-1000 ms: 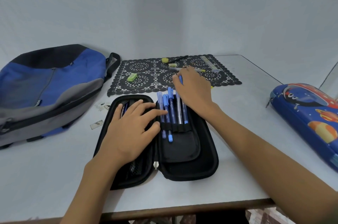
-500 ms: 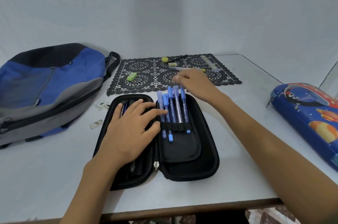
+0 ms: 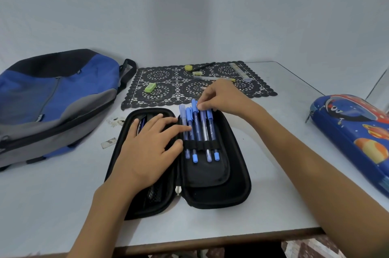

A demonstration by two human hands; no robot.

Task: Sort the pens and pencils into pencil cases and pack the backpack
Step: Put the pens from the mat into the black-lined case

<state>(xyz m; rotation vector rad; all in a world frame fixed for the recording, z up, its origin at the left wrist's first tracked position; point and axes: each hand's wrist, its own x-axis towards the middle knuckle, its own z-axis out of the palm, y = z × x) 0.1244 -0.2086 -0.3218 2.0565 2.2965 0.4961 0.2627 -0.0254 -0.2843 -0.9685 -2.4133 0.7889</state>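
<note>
**Right hand on a pen top, left hand flat on the open case**

From my remote seat, the black pencil case (image 3: pixel 221 194) lies unzipped and spread flat at the centre of the table (image 3: pixel 284 194), which I take as the middle of the dial. Its right half carries five blue pens (image 3: pixel 205 131) side by side under an elastic band, caps pointing to 12 o'clock.

My left hand (image 3: pixel 151 148) lies flat on the left half of the case with the fingers straight and spread. It grips nothing, and the index fingertip touches the leftmost pens.

My right hand (image 3: pixel 223 97) sits at the 12 o'clock end of the pen row. Its fingers are curled, and the thumb and fingertips pinch the cap of the tallest pen (image 3: pixel 195 110), the middle one of the row.

At 10 o'clock the blue, grey and black backpack (image 3: pixel 52 100) lies on its side. At 12 o'clock is a black lace mat (image 3: pixel 164 89) holding a green eraser (image 3: pixel 150 87), a clear ruler (image 3: pixel 240 71), a black pencil (image 3: pixel 203 66) and a few small yellow bits I cannot identify. At 3 o'clock the space-print pencil case (image 3: pixel 353 137) lies closed, well apart from the black one. Two paper scraps (image 3: pixel 108 142) lie between the backpack and the black case
</note>
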